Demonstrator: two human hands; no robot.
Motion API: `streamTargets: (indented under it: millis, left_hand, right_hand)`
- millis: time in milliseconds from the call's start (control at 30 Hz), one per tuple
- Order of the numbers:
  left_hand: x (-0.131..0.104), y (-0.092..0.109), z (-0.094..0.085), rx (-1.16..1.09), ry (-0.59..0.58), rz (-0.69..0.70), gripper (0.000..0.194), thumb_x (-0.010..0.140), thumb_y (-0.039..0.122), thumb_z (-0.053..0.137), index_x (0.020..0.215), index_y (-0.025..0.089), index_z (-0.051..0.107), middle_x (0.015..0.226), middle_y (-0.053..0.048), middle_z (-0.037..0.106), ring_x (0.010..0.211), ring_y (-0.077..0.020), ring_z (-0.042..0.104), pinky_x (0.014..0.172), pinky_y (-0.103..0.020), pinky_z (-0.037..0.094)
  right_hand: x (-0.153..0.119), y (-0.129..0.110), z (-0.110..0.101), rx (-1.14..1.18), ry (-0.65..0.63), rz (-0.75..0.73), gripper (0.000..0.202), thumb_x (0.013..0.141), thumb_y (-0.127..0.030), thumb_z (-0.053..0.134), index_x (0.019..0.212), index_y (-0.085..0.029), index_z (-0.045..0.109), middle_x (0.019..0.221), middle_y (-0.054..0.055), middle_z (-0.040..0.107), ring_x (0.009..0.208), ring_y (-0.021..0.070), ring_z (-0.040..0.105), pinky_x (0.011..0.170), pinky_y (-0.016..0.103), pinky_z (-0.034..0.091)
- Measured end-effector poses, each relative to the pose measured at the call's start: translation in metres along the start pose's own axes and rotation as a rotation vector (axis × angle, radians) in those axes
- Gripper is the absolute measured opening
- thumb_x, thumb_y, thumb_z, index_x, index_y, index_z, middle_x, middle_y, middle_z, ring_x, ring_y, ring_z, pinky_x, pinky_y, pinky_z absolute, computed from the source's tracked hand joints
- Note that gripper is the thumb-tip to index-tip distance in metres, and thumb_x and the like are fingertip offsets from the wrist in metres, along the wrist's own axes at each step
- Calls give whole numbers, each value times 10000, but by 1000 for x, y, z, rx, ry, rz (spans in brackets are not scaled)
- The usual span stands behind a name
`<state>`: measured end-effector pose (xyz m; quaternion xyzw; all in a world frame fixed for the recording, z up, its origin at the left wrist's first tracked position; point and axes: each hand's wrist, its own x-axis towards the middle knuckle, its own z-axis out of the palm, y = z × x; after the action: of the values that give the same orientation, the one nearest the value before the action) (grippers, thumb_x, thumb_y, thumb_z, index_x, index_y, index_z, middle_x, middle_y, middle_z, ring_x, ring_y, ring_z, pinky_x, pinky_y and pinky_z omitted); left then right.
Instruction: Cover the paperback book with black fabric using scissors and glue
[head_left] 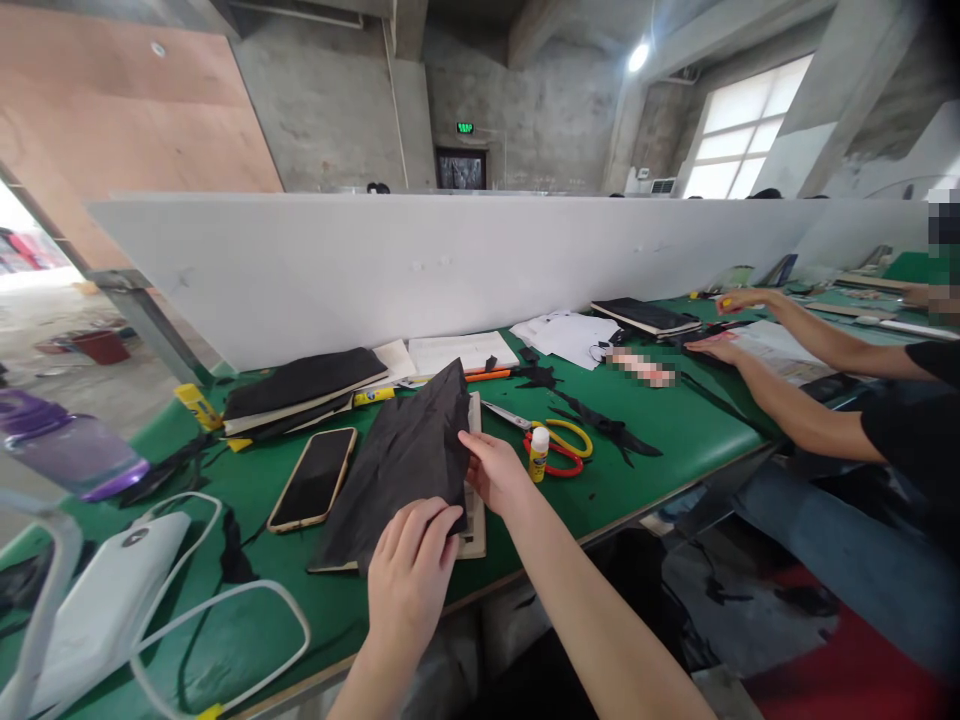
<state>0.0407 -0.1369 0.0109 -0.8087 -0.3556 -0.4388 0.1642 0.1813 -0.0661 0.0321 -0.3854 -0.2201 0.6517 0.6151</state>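
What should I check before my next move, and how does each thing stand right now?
1. Left hand and right hand both on the black sheet: ok.
2. Black sheet flat: not ok, creased, its far corner raised.
3. Underside of the black sheet smooth: cannot tell, hidden.
4. Glue capped: ok, standing upright.
5. Scissors out of both hands: ok, on the table.
6. Phone uncovered: ok.
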Motion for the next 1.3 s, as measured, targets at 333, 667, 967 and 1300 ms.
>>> streamTargets:
  millis: [333, 667, 967, 1300]
  left_hand:
    - [2, -5, -1, 63, -59, -128, 654, 805, 44, 491, 1420, 196, 328, 1383, -86, 496, 1248, -212, 481, 1030, -369, 430]
    - [6, -6, 1, 34, -72, -152, 673, 809, 8, 389, 1439, 229, 297, 1397, -67, 491, 1259, -184, 485, 1023, -359, 449]
    - [8, -2, 2, 98, -41, -44, 648, 811, -14, 383, 1423, 195, 331, 1365, -105, 523, 1241, -195, 507, 985, -362, 489]
    - [-1, 2, 14, 126, -164, 49, 528, 851, 36, 402, 1372, 120, 402, 1362, -138, 520, 1268, -231, 479, 988, -398, 497]
  right_hand:
    - [0, 5, 14, 205, -42, 77, 115, 736, -191, 682, 835, -151, 638, 717, 22, 679, 619, 109, 628, 581, 202, 512]
    - [-15, 4, 18, 214, -142, 61, 240, 623, -185, 774, 817, -148, 639, 738, 4, 668, 674, 93, 623, 636, 192, 503]
    - [-16, 7, 16, 63, -50, -97, 275, 567, -194, 762, 793, -202, 605, 731, -43, 595, 657, 93, 567, 589, 200, 475]
    - [-6, -7, 0, -435, 44, -204, 264, 708, -378, 598, 846, -175, 696, 714, 15, 651, 642, 162, 592, 593, 270, 467]
